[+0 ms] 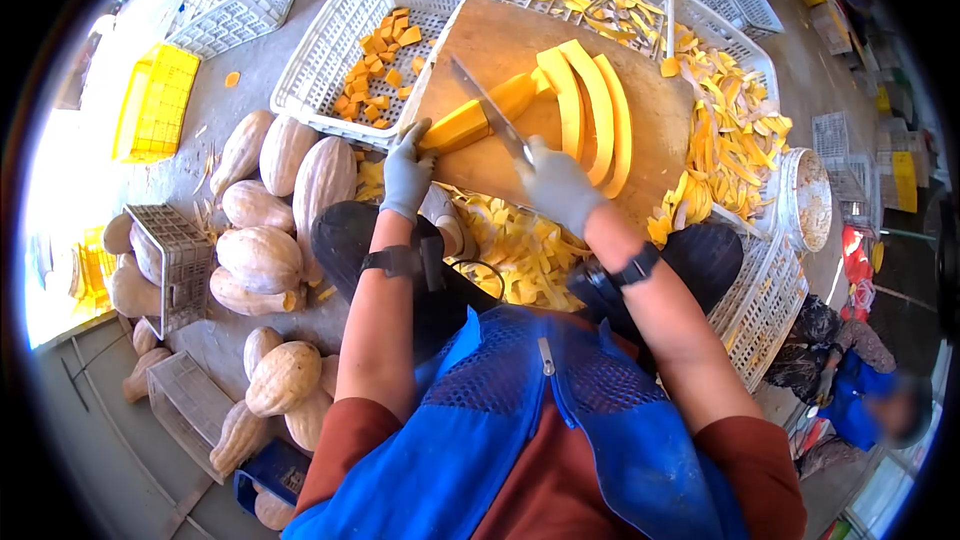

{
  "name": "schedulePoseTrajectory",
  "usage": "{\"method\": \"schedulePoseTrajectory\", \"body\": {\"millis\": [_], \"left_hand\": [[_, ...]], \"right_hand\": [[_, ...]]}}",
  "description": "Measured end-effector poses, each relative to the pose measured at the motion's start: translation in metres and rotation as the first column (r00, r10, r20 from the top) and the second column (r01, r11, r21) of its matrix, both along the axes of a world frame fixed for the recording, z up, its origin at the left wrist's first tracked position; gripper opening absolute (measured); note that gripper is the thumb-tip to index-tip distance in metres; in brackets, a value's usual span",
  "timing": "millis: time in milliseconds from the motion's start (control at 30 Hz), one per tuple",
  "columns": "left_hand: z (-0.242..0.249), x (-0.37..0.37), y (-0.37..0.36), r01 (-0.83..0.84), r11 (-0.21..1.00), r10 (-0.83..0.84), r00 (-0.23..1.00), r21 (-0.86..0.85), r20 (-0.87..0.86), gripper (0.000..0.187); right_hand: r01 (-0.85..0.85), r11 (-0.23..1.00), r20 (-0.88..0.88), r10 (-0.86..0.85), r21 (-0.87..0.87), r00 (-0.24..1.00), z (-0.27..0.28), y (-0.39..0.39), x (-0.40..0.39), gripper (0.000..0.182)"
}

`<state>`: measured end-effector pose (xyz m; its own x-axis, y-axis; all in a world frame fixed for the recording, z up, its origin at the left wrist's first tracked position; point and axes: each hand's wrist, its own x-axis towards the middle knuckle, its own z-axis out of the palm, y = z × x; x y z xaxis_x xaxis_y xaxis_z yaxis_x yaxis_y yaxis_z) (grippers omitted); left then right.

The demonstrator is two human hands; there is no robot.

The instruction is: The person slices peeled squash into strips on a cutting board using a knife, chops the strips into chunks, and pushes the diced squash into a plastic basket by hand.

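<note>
My left hand [408, 172], in a grey glove, holds the near left end of a peeled orange squash piece [460, 128] on the wooden cutting board [650, 105]. In my right hand [560, 183], also gloved, is the handle of a long knife [487, 105]. Its blade slants up and left across the squash piece. Several long curved squash strips [603, 110] lie on the board to the right of the knife. Orange cubes [380, 60] are in the white crate [310, 60] beyond the board's left edge.
Peelings [720, 130] fill a crate at the right and lie below the board. Whole squashes [258, 260] rest on the floor at the left, near a yellow crate [157, 105]. A white bucket [803, 198] stands at the right; another person [860, 390] is at the lower right.
</note>
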<state>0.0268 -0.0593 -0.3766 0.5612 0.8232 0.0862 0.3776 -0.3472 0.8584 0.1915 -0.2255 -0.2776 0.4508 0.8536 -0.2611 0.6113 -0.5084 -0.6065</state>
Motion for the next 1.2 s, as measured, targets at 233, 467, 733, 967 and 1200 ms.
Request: {"method": "schedulePoseTrajectory", "body": {"millis": [233, 467, 733, 967, 1200], "left_hand": [[-0.009, -0.002, -0.006, -0.086, 0.992, 0.085, 0.996, 0.097, 0.016, 0.043], [-0.014, -0.007, -0.011, -0.177, 0.983, 0.176, 0.984, 0.044, 0.036, 0.038], [-0.032, -0.010, -0.015, -0.297, 0.949, 0.300, 0.954, -0.108, 0.007, 0.042], [0.027, 0.009, -0.037, -0.152, 0.957, 0.229, 0.918, 0.246, -0.324, 0.057], [-0.029, 0.017, 0.069, -0.170, 0.983, 0.182, 0.940, 0.068, -0.288, 0.057]], "right_hand": [[0.010, 0.971, 0.080, -0.030, 0.237, 0.996, 0.027, 0.004, -0.038, 0.025], [-0.040, 0.999, -0.016, 0.040, -0.010, 0.999, -0.001, 0.001, -0.030, 0.028], [-0.127, 0.985, 0.037, 0.132, -0.112, 0.991, -0.026, 0.016, -0.061, 0.027], [0.067, 0.987, -0.116, -0.051, 0.147, 0.992, -0.010, -0.019, -0.050, 0.027], [0.378, 0.882, -0.313, -0.288, 0.282, 0.905, -0.017, -0.075, -0.028, 0.027]]}}
